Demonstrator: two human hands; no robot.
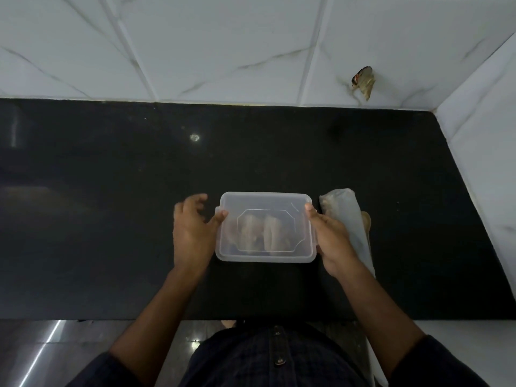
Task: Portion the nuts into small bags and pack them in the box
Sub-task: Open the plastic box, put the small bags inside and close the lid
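We hold the lidded clear plastic box (265, 227) between both hands: left hand (192, 233) thumb touching its side, fingers loose; right hand (332, 241) gripping the opposite edge.

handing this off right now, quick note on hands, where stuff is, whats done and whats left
Left hand: thumb on the box's left edge, fingers loose.
Right hand: on the box's right edge, thumb on the lid.
Box: on the black counter, lid on, small bags of nuts visible inside.
Large bag: lies right of the box.
Left: check that the lid is sealed.
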